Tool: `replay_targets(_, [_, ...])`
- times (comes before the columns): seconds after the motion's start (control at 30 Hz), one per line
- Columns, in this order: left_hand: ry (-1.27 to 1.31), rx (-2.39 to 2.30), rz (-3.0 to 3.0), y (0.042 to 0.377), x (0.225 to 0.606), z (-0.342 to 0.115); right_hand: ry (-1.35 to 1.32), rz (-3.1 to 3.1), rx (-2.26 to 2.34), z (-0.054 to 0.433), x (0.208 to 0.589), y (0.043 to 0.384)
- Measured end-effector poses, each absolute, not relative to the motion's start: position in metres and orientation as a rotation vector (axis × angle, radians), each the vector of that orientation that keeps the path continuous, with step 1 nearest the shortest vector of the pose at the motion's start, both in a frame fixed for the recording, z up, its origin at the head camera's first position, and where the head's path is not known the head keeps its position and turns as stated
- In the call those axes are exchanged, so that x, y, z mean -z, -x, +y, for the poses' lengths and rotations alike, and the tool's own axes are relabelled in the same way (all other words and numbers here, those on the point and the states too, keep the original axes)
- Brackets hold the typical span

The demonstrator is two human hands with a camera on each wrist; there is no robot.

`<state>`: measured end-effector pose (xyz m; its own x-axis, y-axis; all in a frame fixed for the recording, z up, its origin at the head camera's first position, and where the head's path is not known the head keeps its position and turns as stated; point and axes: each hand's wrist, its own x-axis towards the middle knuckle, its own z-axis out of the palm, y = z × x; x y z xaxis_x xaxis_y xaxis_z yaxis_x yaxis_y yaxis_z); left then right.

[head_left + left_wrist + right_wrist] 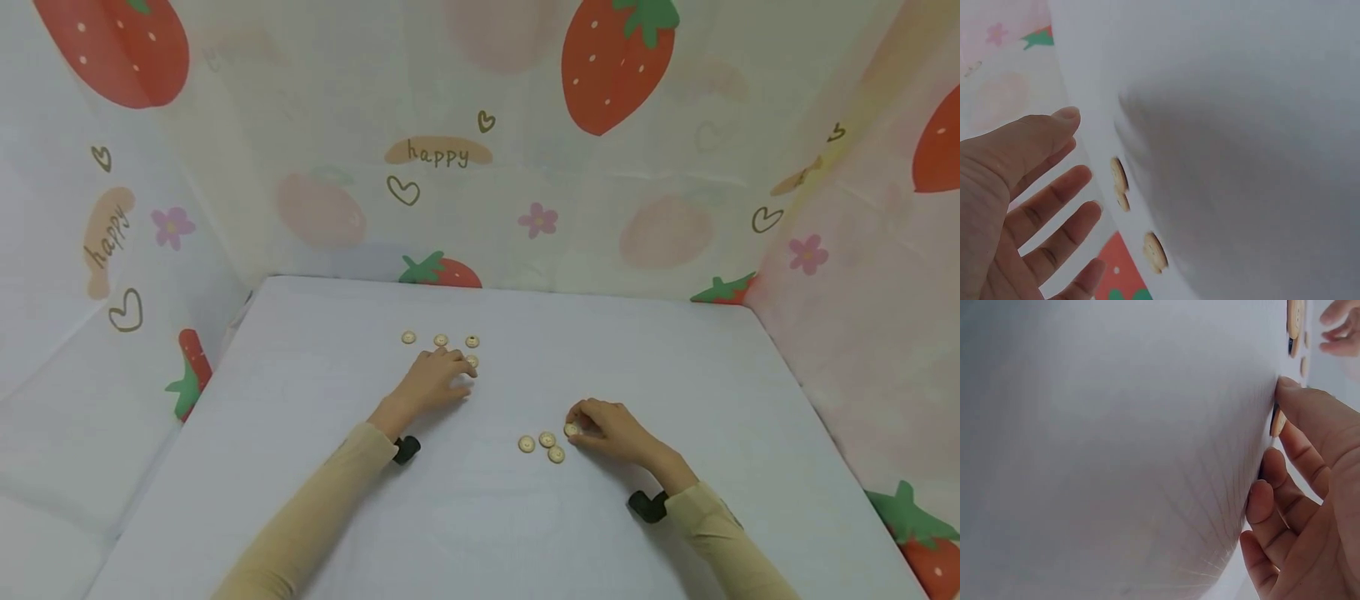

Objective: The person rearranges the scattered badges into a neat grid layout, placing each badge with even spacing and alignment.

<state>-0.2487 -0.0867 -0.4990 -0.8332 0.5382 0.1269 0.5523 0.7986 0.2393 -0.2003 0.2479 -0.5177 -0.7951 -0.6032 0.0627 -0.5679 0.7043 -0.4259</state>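
My right hand (pixel 617 432) is low over the table, thumb and index finger at opposite edges of a small round beige disc (pixel 572 430) that it pinches. In the right wrist view this disc (pixel 1278 422) shows edge-on beside the thumb, with the other fingers curled below. Three similar discs (pixel 547 439) lie flat just left of that hand. Farther back on the left, my left hand (pixel 433 379) hovers with loosely spread fingers and nothing in its grasp. Its fingertips overlap one disc (pixel 472 361) in the head view. Beyond them, three discs (pixel 441 340) form a row.
A white cloth covers the table (pixel 337 533). Fabric walls (pixel 517 167) printed with strawberries enclose its back and both sides. Black wrist mounts (pixel 407 450) hang under both sleeves, close to the tabletop.
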Motion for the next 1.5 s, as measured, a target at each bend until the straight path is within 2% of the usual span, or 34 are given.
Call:
replay_targets(0.7, [1.082,0.412,-2.941,0.208,0.492,-0.045,0.991,2.835,0.667,0.249,0.522,0.200])
replay_targets(1.07, [1.176,0.386,-2.934,0.200,0.495,-0.034,0.997,2.844,0.657,0.249,0.523,0.202])
replay_targets(1.5, [1.164,0.342,-2.956,0.194,0.497,-0.028,0.990,2.848,0.667,0.248,0.521,0.201])
